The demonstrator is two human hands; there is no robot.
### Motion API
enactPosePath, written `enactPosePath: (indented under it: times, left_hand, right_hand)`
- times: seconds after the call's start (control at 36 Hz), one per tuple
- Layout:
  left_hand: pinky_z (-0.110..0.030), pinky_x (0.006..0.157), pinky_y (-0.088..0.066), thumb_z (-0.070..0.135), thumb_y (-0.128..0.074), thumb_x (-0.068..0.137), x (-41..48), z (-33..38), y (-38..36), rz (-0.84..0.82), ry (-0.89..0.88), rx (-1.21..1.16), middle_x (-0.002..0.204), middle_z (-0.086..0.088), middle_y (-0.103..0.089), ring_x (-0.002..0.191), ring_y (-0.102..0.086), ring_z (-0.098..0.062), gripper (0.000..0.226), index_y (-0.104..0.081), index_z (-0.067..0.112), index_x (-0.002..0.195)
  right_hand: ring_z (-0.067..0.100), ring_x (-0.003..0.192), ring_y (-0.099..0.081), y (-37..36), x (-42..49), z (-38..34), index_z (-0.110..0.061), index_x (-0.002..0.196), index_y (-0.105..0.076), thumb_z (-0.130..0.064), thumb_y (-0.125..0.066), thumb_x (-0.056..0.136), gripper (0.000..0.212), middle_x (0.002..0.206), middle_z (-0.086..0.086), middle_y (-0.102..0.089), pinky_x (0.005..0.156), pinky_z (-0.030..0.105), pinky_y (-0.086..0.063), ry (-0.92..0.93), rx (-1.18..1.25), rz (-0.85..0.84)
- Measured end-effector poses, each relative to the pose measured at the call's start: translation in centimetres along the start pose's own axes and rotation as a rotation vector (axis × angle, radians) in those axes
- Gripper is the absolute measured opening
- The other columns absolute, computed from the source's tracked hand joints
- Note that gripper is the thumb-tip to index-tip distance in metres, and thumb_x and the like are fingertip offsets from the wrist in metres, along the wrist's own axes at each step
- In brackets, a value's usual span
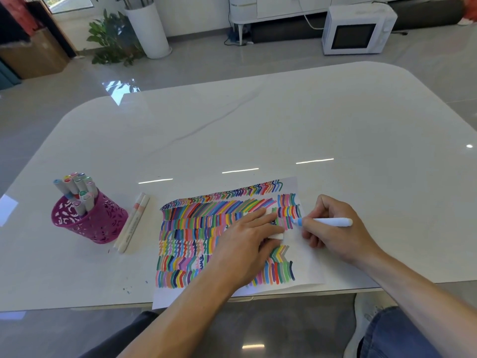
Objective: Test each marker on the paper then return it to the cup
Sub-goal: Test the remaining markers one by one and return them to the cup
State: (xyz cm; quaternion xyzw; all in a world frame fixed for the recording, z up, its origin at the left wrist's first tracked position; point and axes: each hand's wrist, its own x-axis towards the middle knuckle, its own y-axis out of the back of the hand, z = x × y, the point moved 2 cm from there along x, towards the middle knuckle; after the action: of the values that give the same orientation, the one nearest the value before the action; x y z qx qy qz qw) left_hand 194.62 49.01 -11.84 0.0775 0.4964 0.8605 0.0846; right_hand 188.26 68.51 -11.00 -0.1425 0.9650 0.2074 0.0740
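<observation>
Knees: the seated person's legs (395,334) are tucked under the near edge of the white table (232,120).
Left hand: the left hand (245,241) lies palm down on the paper, pinning it. Its fingertips are curled over a small white cap (278,236), or what looks like one.
Right hand: the right hand (335,233) is closed in a writing grip round the blue marker.
Blue marker: the blue marker (327,222) lies nearly level, its tip touching the sheet just beside the left fingertips.
Paper: the paper (307,257) is crowded with coloured strokes, with a bare patch at its right side near the tip.
Cup: the pink cup (90,223) stands well apart to the left, with capped markers (77,184) upright in it.
Loose markers: two pale markers (134,220) lie on the table just beside the cup.
Step in hand: testing, I'd say, with a blue stroke about to go down or going down.
Next move: lift the tip, bring cap and marker together and press until seated, then carry it across the left forearm to the cup and drop it among the others without tipping the cup.
</observation>
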Motion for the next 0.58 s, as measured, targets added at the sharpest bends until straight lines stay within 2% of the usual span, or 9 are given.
enactPosePath:
  times: [0.11, 0.28, 0.47, 0.58]
  left_hand:
    - [-0.022, 0.116, -0.023, 0.037, -0.057, 0.099, -0.01, -0.01, 0.05, -0.004, 0.005, -0.003, 0.148, 0.017, -0.049, 0.146, -0.03, -0.003, 0.033, -0.064, 0.035, 0.131]
    - [-0.03, 0.119, -0.03, 0.038, -0.057, 0.099, -0.02, -0.08, 0.01, 0.001, 0.012, -0.011, 0.148, 0.017, -0.049, 0.146, -0.03, -0.003, 0.033, -0.063, 0.036, 0.131]
    - [-0.032, 0.12, -0.03, 0.037, -0.057, 0.099, 0.03, 0.0, 0.08, -0.006, 0.021, -0.012, 0.148, 0.017, -0.049, 0.146, -0.029, -0.003, 0.033, -0.063, 0.036, 0.131]
    - [-0.031, 0.118, -0.032, 0.036, -0.058, 0.099, -0.01, 0.01, 0.04, 0.012, 0.006, -0.015, 0.146, 0.016, -0.052, 0.145, -0.033, -0.004, 0.031, -0.065, 0.034, 0.129]
  right_hand:
    - [0.018, 0.049, -0.062, 0.06, 0.02, -0.15, -0.009, 0.071, -0.053, -0.012, -0.075, 0.088, 0.028, 0.062, 0.007, -0.071, 0.051, 0.032, -0.049, -0.018, 0.01, -0.007]
    - [0.016, 0.046, -0.06, 0.11, -0.11, -0.51, -0.009, 0.068, -0.051, -0.007, -0.071, 0.086, 0.027, 0.058, 0.009, -0.07, 0.049, 0.03, -0.048, -0.025, 0.0, -0.009]
    - [0.017, 0.044, -0.058, 0.13, -0.15, -0.65, -0.009, 0.066, -0.049, -0.005, -0.07, 0.085, 0.029, 0.055, 0.01, -0.068, 0.045, 0.028, -0.045, -0.038, -0.007, -0.016]
    - [0.018, 0.045, -0.058, 0.08, -0.41, -0.93, -0.009, 0.065, -0.048, -0.015, -0.073, 0.077, 0.028, 0.054, 0.01, -0.068, 0.046, 0.03, -0.046, -0.038, 0.003, -0.024]
